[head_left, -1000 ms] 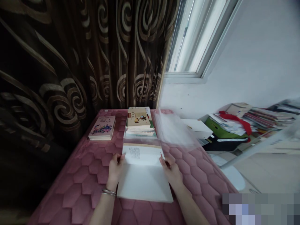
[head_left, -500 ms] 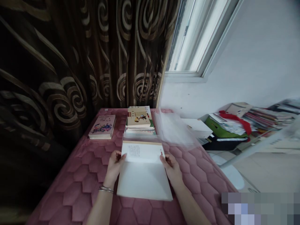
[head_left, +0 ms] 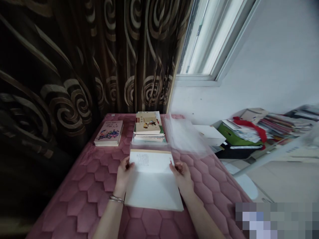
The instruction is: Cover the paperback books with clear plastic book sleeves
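Observation:
An open book (head_left: pixel 153 191) lies in front of me on the pink quilted surface. Its raised cover page (head_left: pixel 157 162) has a small block of print on the left and a tan band along the far edge. A translucent strip (head_left: pixel 149 146) shows just beyond that edge. My left hand (head_left: pixel 124 169) pinches the page's left side, thumb on top; a bangle circles that wrist. On the opposite side my right hand (head_left: pixel 180 172) grips the page the same way. The undersides of the fingers are hidden.
Beyond the book stands a stack of books (head_left: pixel 149 127), and at the left a pink-covered pile (head_left: pixel 109 133). Clear plastic sheets (head_left: pixel 186 136) lie to the right, near a white box (head_left: pixel 210 135). Papers and folders (head_left: pixel 249 132) are heaped farther right. A patterned curtain (head_left: pixel 119 59) hangs behind.
My left hand shifts very slightly to the right along with its wrist. Both hands keep their grip on the book, and the rest looks nearly the same.

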Tool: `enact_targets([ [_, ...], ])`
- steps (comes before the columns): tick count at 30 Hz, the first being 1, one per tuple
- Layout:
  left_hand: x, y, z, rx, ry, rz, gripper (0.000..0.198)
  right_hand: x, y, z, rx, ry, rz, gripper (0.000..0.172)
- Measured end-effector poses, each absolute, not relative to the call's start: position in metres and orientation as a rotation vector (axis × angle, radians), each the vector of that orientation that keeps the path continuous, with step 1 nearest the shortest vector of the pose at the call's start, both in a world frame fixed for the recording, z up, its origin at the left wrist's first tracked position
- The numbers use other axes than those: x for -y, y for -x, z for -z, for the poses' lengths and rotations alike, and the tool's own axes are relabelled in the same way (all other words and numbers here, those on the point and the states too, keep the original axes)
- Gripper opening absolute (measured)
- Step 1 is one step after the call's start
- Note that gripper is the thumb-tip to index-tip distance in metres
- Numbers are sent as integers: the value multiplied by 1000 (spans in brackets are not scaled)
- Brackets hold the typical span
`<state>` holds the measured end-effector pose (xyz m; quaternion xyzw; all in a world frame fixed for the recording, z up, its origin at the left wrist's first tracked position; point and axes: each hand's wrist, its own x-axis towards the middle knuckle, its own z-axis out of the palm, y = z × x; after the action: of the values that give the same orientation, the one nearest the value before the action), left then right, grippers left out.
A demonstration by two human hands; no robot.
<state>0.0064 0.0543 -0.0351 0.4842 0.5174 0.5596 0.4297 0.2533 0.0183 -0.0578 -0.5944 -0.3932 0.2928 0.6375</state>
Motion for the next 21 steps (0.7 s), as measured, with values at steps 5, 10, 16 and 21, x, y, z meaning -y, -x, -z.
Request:
enact_targets([
  [5,-53,-9,32,-1269,-1161,-1446,40,-16,-256,45,1005,1311,-883,41],
  [10,-50,-13,27,-1324,-1131,-1455,29,-15,-257,40,1068,1373,-813,47],
  [16,-47,-18,23,-1449,-1174,-1454,23,-23,-256,47,1172,1469,-611,52],
  [21,-47,-10,23,-1398,-1255,-1294,31,-20,-253,40,1153,1447,-622,51],
])
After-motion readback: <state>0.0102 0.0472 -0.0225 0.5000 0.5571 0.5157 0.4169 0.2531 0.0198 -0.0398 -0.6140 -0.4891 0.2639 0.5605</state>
